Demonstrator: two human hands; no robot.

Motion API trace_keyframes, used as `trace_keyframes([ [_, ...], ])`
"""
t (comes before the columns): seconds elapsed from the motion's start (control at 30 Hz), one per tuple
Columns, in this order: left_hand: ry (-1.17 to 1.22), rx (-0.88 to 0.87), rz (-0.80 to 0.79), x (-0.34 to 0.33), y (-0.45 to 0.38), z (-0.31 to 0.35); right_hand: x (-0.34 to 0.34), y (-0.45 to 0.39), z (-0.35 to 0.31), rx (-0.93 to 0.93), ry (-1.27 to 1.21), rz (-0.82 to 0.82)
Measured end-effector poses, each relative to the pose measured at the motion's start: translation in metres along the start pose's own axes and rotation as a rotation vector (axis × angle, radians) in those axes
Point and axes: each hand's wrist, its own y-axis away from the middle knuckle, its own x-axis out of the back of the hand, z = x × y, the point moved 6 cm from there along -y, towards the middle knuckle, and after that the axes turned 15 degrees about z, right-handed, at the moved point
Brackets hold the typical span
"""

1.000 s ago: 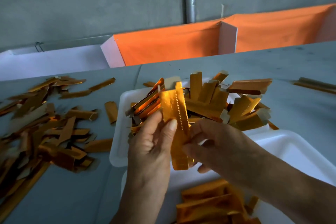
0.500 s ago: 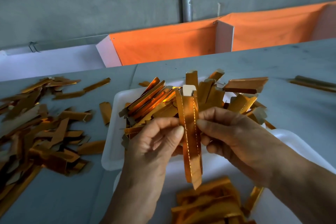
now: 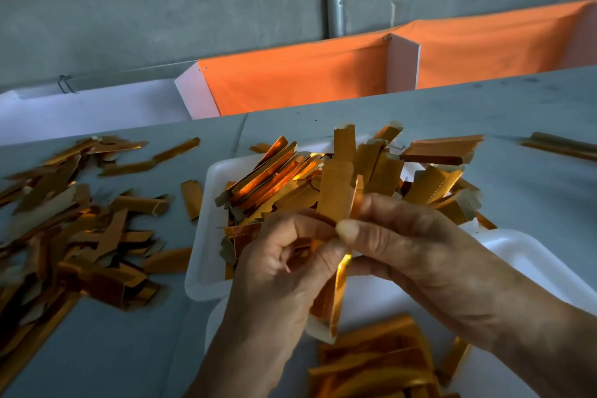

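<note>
Our left hand [image 3: 281, 275] and right hand [image 3: 420, 255] pinch the strip [image 3: 336, 194] at mid-length, fingers clamped on it. Long axis near upright, lower end toward us; glossy gold, folded lengthwise.

On the table [image 3: 533, 197] a pile of strips [image 3: 80, 236] lies on the left, the full far tray [image 3: 206, 236] sits in the middle, the near tray [image 3: 523, 255] lies just in front of it, the left hand [image 3: 277, 284] and right hand [image 3: 420, 255] hold one strip [image 3: 336, 200] above them, and bins [image 3: 290, 81] stand behind.
</note>
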Motion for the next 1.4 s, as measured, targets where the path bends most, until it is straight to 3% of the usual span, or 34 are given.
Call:
trace_keyframes([
  [0.2,0.03,-0.027,0.012,0.0,-0.001,0.002,0.015,-0.001,-0.004,-0.02,-0.025,0.253],
  [0.3,-0.048,-0.126,0.077,0.003,-0.001,0.005,0.018,0.005,-0.026,0.351,0.546,0.414],
  [0.37,-0.15,-0.231,0.087,0.001,0.001,0.01,0.005,0.012,-0.037,0.582,0.81,0.387],
  [0.47,-0.26,-0.319,0.103,-0.003,0.004,0.014,-0.006,0.014,-0.031,0.627,0.924,0.293],
  [0.83,-0.396,-0.357,0.152,-0.009,0.008,0.021,-0.004,0.017,-0.035,0.703,0.985,0.461],
  [0.93,-0.437,-0.385,0.191,-0.006,0.008,0.022,-0.003,0.014,-0.031,0.626,0.982,0.461],
  [1.03,-0.398,-0.336,0.222,-0.001,0.006,0.018,0.004,0.008,-0.024,0.449,0.802,0.436],
  [1.1,-0.389,-0.305,0.22,-0.001,0.006,0.017,0.007,0.008,-0.025,0.444,0.763,0.442],
  [1.27,-0.496,-0.449,0.196,-0.01,0.011,0.029,-0.006,0.014,-0.034,0.556,0.841,0.369],
  [1.4,-0.558,-0.524,0.211,-0.014,0.016,0.033,0.002,0.011,-0.03,0.576,0.934,0.444],
])
